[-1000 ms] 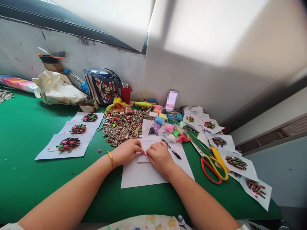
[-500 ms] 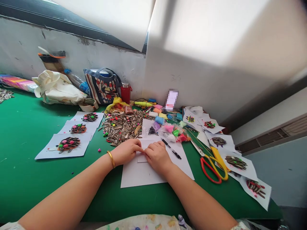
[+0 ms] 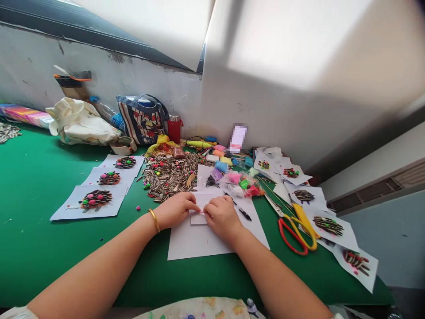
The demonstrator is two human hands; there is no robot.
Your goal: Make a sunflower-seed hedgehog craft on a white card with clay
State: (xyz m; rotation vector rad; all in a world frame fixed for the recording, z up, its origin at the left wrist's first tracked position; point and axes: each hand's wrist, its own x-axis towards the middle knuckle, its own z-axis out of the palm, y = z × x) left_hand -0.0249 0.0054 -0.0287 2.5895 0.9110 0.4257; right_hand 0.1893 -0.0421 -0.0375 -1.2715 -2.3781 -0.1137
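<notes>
A small white card (image 3: 198,220) lies on a larger white sheet (image 3: 186,243) in front of me. My left hand (image 3: 177,209), with a gold bangle at the wrist, rests over the card's left side, fingers bent down and close together. Over its right side is my right hand (image 3: 223,217), fingers curled inward. A thin pinkish bit shows between the fingertips of both hands, too small to name. The fingers cover much of the card. Just right of my right hand lies a black pen (image 3: 244,213).
Sunflower seeds (image 3: 169,177) are heaped beyond my left hand. Bagged coloured clay (image 3: 244,183) sits behind the pen. Scissors (image 3: 297,226) with red and yellow handles lie at right. Seed-decorated cards (image 3: 88,210) line the left; more decorated cards (image 3: 352,237) run down the right.
My right hand has shifted slightly to the right, opening a small gap between the two hands. The pinkish bit between the fingertips now shows more clearly.
</notes>
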